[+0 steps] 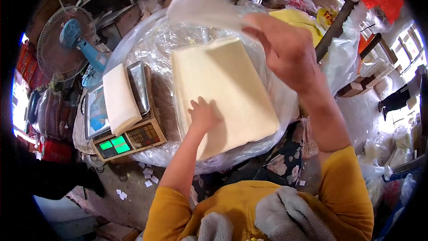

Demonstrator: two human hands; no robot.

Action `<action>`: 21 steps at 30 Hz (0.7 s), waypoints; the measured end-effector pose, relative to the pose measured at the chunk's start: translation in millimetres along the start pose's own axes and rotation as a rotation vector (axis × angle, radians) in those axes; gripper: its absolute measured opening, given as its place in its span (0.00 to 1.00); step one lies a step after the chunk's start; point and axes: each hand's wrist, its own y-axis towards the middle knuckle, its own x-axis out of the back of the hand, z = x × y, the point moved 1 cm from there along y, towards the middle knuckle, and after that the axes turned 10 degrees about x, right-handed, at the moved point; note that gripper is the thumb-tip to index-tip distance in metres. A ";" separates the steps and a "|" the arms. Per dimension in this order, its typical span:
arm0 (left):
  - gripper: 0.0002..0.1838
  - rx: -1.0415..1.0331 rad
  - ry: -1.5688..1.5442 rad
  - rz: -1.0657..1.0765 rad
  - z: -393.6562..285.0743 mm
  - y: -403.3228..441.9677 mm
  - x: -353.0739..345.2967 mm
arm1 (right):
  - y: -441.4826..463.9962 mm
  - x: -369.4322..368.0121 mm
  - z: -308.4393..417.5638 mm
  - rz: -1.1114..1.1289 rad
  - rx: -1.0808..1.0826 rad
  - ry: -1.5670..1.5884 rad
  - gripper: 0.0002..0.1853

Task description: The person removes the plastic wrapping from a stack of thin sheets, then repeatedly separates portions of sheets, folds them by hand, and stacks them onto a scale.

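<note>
A thick stack of cream-coloured sheets [232,89] lies in front of me on a plastic-covered round surface [149,40]. My left hand [204,115] rests on top of the stack with its fingers spread. Above the far right part of the stack, my right hand [285,49] is raised and its fingers are closed on a pale sheet [200,6], which is blurred and swings out to the left. To the left, a folded bundle of similar sheets [120,98] lies across the metal tray of a digital scale [129,140] whose display glows green.
A blue fan [73,38] stands at the far left behind the scale. Yellow material [298,22] lies beyond my right hand, and a plastic bag [341,62] hangs at the right. Small white paper scraps [149,176] are on the floor. Another person's dark-clothed leg [394,98] shows at the right edge.
</note>
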 end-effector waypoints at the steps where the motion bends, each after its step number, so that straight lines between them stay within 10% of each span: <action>1: 0.43 0.010 0.030 -0.009 -1.9 -1.2 3.2 | -5.9 5.1 11.3 0.028 0.027 0.006 0.11; 4: 0.41 -0.032 -0.170 -0.062 9.4 0.1 -8.1 | -43.3 -5.6 42.0 0.125 0.103 0.026 0.14; 6: 0.39 -0.173 -0.968 -0.198 68.5 51.0 -133.8 | -89.7 -32.5 56.4 0.149 0.105 0.111 0.15; 9: 0.26 -0.156 -1.077 -0.401 63.9 -10.1 -55.8 | -152.9 -55.3 79.6 0.343 0.035 0.225 0.17; 14: 0.12 -0.380 -0.348 -0.492 76.4 -49.6 -33.8 | -231.9 -80.8 76.9 0.621 0.004 0.018 0.18; 18: 0.21 -0.284 -0.801 -0.366 85.5 -53.5 -29.7 | -253.8 -43.7 15.4 0.975 -0.472 0.273 0.18; 21: 0.14 -0.071 -0.952 -0.154 99.8 -61.2 -26.4 | -227.0 10.0 -9.5 0.688 -0.959 0.867 0.15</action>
